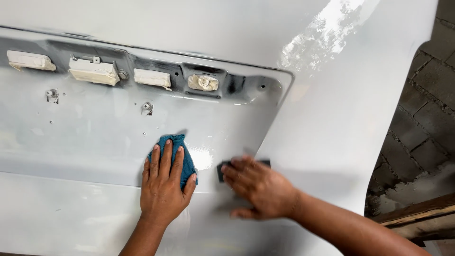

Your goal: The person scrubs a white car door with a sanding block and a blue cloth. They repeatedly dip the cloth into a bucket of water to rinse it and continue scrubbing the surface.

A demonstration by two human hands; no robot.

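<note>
Two bare hands work a glossy pale-grey painted car body panel point(332, 123). The left hand point(163, 187) lies flat with fingers together, pressing one crumpled teal cloth point(182, 151) against the panel just below its recessed strip point(142, 71). The right hand point(258, 187), slightly blurred, sits just right of the cloth, fingers spread over one small dark rectangular sanding block point(222, 169), of which only the edges show; whether the fingers clamp it or merely press on it cannot be told.

Along the recessed strip above the cloth sit four cream-coloured masked fittings point(94, 71) in a row, and below them two small metal fasteners point(147, 107).

Right of the cloth the panel runs smooth and bare to its curved outer edge, which sweeps down from the upper right toward the right forearm. Beyond that edge lies a grey paved block floor point(426, 118), with one weathered wooden plank point(417, 215) at the lower right. Left of the cloth and below both hands, the panel surface lies open to the frame's border.
</note>
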